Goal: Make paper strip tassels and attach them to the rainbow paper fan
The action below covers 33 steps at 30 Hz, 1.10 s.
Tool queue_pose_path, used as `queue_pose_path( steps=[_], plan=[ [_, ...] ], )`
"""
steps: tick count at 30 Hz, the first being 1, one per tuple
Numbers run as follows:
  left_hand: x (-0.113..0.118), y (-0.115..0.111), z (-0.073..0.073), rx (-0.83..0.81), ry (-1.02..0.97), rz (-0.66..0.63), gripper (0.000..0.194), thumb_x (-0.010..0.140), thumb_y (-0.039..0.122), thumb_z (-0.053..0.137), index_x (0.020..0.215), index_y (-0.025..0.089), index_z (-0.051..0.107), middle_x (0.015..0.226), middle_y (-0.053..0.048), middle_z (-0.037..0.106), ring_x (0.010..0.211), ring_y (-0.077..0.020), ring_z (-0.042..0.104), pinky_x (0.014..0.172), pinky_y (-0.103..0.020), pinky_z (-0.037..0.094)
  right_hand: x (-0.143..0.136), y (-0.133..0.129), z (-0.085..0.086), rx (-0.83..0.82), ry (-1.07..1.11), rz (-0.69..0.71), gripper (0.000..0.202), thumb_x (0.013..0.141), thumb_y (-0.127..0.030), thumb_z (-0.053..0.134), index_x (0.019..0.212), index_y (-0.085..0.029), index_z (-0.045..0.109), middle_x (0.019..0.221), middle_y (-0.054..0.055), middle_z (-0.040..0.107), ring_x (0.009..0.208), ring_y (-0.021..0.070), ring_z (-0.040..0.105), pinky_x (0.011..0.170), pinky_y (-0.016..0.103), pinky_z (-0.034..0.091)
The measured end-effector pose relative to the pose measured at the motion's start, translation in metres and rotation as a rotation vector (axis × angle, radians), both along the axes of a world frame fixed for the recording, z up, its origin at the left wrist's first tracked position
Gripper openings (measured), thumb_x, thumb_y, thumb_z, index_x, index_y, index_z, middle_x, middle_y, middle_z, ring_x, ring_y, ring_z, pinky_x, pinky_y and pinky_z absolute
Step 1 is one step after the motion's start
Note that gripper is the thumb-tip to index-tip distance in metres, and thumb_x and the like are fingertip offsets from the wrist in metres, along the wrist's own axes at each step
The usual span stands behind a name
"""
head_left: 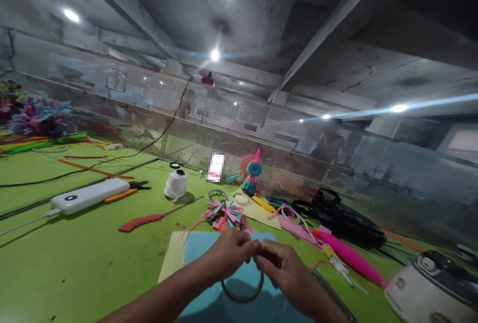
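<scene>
My left hand (230, 252) and right hand (282, 266) pinch the far part of a dark ring (242, 298) over the blue sheet (196, 247), near on the green counter (93, 263); my exact grip is hard to see.

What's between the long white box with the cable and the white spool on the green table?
Pliers lie between the white box and the white spool, with their dark tips toward the spool; the head view shows it.
</scene>
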State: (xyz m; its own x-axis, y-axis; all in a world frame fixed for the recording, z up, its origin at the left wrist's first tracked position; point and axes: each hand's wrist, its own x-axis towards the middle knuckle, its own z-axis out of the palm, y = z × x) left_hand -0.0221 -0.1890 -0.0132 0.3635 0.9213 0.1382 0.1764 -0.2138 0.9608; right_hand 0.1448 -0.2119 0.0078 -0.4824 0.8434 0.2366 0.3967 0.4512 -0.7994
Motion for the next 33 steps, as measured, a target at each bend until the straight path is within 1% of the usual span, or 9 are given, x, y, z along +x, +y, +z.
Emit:
queue_pose_path(
  steps=[5, 10, 14, 18, 22, 26, 28, 30, 33],
  plan=[
    [0.001, -0.002, 0.003, -0.062, -0.133, 0.027, 0.047, 0.070, 0.062, 0.051, 0.052, 0.019, 0.044, 0.034, 0.007, 0.032, 0.029, -0.0069, 0.030, 0.033, -0.020, 0.021, -0.004, 0.004, -0.011, -0.246, 0.217, -0.034, 0.034, 0.081, -0.047, 0.056, 0.073, -0.014, 0.057, 0.049, -0.003, 0.048, 0.038, 0.0060, 0.040, 0.038, 0.019, 0.030],
    [0.004, -0.002, -0.002, -0.112, -0.410, 0.013, 0.052, 0.071, 0.068, 0.048, 0.056, 0.019, 0.043, 0.037, 0.007, 0.033, 0.031, -0.0060, 0.029, 0.035, -0.021, 0.025, -0.013, 0.010, -0.026, -0.388, 0.563, -0.080, 0.037, 0.073, -0.050, 0.065, 0.071, -0.014, 0.055, 0.049, -0.002, 0.051, 0.040, 0.0077, 0.046, 0.039, 0.019, 0.037],
    [0.007, 0.003, -0.008, -0.123, -0.448, 0.050, 0.056, 0.068, 0.071, 0.049, 0.051, 0.018, 0.041, 0.037, 0.007, 0.031, 0.030, -0.0062, 0.030, 0.034, -0.021, 0.025, -0.017, 0.010, -0.030, -0.417, 0.664, -0.085, 0.039, 0.071, -0.050, 0.067, 0.072, -0.013, 0.057, 0.049, 0.001, 0.055, 0.043, 0.0082, 0.049, 0.043, 0.020, 0.040],
    [0.007, 0.002, -0.003, -0.118, -0.460, 0.057, 0.058, 0.064, 0.073, 0.052, 0.050, 0.018, 0.041, 0.036, 0.007, 0.031, 0.030, -0.0064, 0.030, 0.035, -0.022, 0.026, -0.016, 0.009, -0.028, -0.394, 0.704, -0.088, 0.037, 0.072, -0.048, 0.067, 0.072, -0.012, 0.058, 0.048, 0.000, 0.053, 0.042, 0.0072, 0.046, 0.041, 0.019, 0.036],
    [0.005, -0.002, 0.003, -0.165, -0.542, 0.093, 0.056, 0.063, 0.070, 0.057, 0.050, 0.018, 0.038, 0.038, 0.008, 0.031, 0.032, -0.0052, 0.029, 0.036, -0.021, 0.026, -0.019, 0.011, -0.033, -0.413, 0.720, -0.052, 0.037, 0.069, -0.048, 0.070, 0.072, -0.013, 0.057, 0.053, 0.000, 0.055, 0.044, 0.0075, 0.049, 0.042, 0.019, 0.039],
    [0.001, -0.002, 0.001, -0.215, -0.643, 0.075, 0.057, 0.063, 0.067, 0.061, 0.049, 0.020, 0.032, 0.037, 0.010, 0.023, 0.032, -0.0041, 0.021, 0.035, -0.020, 0.024, -0.024, 0.013, -0.043, -0.405, 0.548, -0.050, 0.041, 0.071, -0.054, 0.065, 0.071, -0.013, 0.058, 0.043, -0.003, 0.050, 0.034, 0.0046, 0.039, 0.037, 0.017, 0.030],
    [-0.002, 0.000, 0.000, -0.223, -0.656, 0.066, 0.055, 0.066, 0.065, 0.059, 0.050, 0.020, 0.032, 0.039, 0.010, 0.022, 0.034, -0.0043, 0.020, 0.037, -0.021, 0.026, -0.024, 0.013, -0.042, -0.366, 0.444, -0.091, 0.042, 0.073, -0.055, 0.062, 0.069, -0.013, 0.059, 0.039, -0.004, 0.047, 0.032, 0.0039, 0.035, 0.035, 0.017, 0.026],
    [-0.005, 0.003, -0.001, -0.202, -0.639, 0.097, 0.052, 0.068, 0.066, 0.055, 0.054, 0.018, 0.039, 0.042, 0.009, 0.027, 0.038, -0.0058, 0.027, 0.042, -0.022, 0.033, -0.021, 0.015, -0.035, -0.345, 0.417, -0.157, 0.040, 0.072, -0.053, 0.064, 0.067, -0.013, 0.059, 0.039, -0.004, 0.048, 0.033, 0.0040, 0.035, 0.036, 0.017, 0.026],
    [-0.009, 0.015, -0.004, -0.122, -0.543, 0.258, 0.053, 0.069, 0.069, 0.049, 0.070, 0.016, 0.048, 0.058, 0.003, 0.047, 0.055, -0.0106, 0.047, 0.054, -0.024, 0.042, -0.013, 0.033, -0.013, -0.324, 0.515, -0.252, 0.037, 0.065, -0.047, 0.072, 0.066, -0.012, 0.060, 0.048, -0.002, 0.054, 0.041, 0.0065, 0.045, 0.040, 0.018, 0.033]
  ],
)
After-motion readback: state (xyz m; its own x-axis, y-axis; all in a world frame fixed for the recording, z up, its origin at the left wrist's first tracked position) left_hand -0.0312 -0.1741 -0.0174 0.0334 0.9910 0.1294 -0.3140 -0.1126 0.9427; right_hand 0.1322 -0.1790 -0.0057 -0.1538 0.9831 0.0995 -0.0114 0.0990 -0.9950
